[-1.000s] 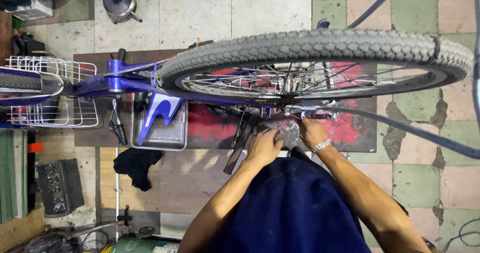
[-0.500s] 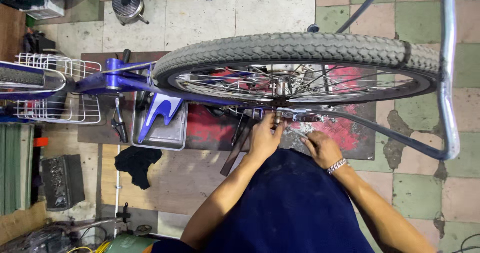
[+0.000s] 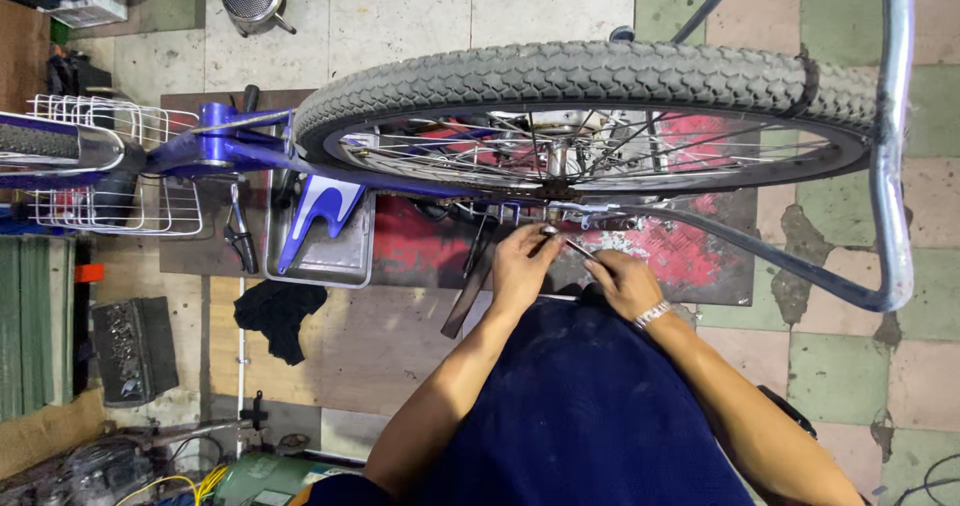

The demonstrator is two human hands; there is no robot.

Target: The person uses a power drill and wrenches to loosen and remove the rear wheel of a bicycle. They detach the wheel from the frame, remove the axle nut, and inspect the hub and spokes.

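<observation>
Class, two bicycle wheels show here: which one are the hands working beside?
The large treaded wheel at centre, above both hands; the other is cut off at left.

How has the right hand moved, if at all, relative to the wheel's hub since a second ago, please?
Yes. The right hand has drawn back from under the wheel hub, toward the body and a little rightward, now holding a thin metal tool.

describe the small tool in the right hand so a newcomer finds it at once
Start at the big grey tyre of the upturned blue bicycle and drop to the axle just below its hub. The right hand holds a thin metal tool slanting up toward that axle. It is the only short silvery rod pinched in fingers; the left hand beside it rests at the axle.
</observation>
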